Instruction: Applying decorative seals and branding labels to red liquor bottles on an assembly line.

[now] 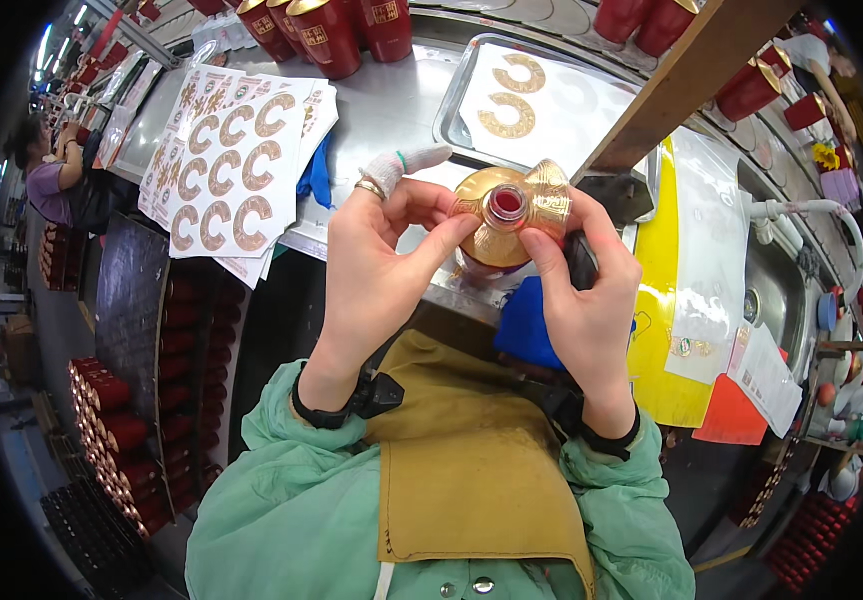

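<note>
A red bottle (492, 246) with a gold shoulder stands upright before me, its open neck facing up. Around the neck curves a gold patterned C-shaped decal (549, 192), partly lifted off the shoulder on the right. The thumb and fingers of my left hand (392, 240) pinch the shoulder's left side, on the decal's edge as far as I can tell. A white finger cot covers one of its fingers. My right hand (592, 285) pinches the raised end of the decal between thumb and fingers.
Sheets of gold C-shaped decals (222, 175) lie on the metal bench at left. Behind the bottle sits a metal tray (445, 125) with two loose decals on white paper. Red bottles (327, 40) stand beyond. A wooden post (667, 80) rises at right, near a sink (777, 300).
</note>
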Tool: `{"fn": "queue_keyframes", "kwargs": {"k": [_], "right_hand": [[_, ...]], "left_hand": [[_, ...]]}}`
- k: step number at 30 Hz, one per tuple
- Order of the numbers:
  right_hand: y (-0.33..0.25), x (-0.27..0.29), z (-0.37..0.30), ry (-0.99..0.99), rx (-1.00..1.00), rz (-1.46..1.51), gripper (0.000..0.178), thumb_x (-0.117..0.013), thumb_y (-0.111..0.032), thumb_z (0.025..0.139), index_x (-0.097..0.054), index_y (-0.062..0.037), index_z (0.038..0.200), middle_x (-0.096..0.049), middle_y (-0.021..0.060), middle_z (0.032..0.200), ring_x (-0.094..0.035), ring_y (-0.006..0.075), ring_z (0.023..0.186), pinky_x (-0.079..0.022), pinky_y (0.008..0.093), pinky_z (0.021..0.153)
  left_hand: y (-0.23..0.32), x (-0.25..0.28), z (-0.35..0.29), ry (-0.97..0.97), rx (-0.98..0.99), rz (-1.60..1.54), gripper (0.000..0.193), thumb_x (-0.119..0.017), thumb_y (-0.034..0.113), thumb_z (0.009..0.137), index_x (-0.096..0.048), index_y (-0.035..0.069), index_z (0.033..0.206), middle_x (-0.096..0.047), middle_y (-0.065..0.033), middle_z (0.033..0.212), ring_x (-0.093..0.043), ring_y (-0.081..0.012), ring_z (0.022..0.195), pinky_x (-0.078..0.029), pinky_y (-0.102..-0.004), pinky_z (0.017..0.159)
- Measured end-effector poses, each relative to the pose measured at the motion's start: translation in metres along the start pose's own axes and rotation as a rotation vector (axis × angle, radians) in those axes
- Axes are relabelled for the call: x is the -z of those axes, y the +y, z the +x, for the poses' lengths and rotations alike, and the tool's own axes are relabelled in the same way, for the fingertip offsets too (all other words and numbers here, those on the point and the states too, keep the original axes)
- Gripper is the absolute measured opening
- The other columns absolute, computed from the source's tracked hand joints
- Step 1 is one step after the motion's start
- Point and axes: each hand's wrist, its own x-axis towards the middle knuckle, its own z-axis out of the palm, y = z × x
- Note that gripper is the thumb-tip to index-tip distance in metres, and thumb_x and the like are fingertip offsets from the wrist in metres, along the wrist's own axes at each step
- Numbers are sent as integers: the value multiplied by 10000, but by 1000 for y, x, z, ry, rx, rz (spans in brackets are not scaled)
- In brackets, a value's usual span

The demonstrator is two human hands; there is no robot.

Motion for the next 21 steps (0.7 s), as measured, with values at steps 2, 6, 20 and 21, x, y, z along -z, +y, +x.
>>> {"fn": "queue_keyframes", "kwargs": {"k": [2, 6, 20, 21], "right_hand": [[1, 0, 0, 3, 11, -1, 344, -777, -29, 910, -683, 32, 1236, -702, 116, 930, -639, 190, 762, -534, 313, 716], [2, -1, -1, 10, 10, -4, 342, -778, -36, 914, -684, 30, 1236, -700, 120, 925, -642, 198, 766, -533, 318, 722], [2, 0, 0, 16, 53, -33, 311, -767, -35, 921, -691, 35, 1215, -707, 134, 933, -658, 210, 764, -539, 328, 732], [1, 0, 0, 14, 36, -34, 310, -767, -36, 921, -692, 35, 1213, -707, 134, 933, -658, 211, 765, -539, 328, 732]], "left_hand": [[0, -1, 0, 5, 4, -21, 273, -807, -21, 910, -617, -96, 1092, -743, -113, 991, -699, -131, 904, -565, -281, 826], [0, 0, -1, -6, 3, 1, 338, -809, -18, 909, -614, -108, 1169, -738, -104, 993, -694, -129, 905, -562, -276, 825], [-3, -2, -1, 16, -2, -16, 342, -814, -6, 910, -618, -96, 1176, -736, -91, 988, -693, -122, 894, -559, -271, 820], [-3, -2, -1, 15, 0, -15, 341, -814, -5, 910, -618, -95, 1173, -736, -90, 988, -693, -121, 894, -559, -270, 820]]}}
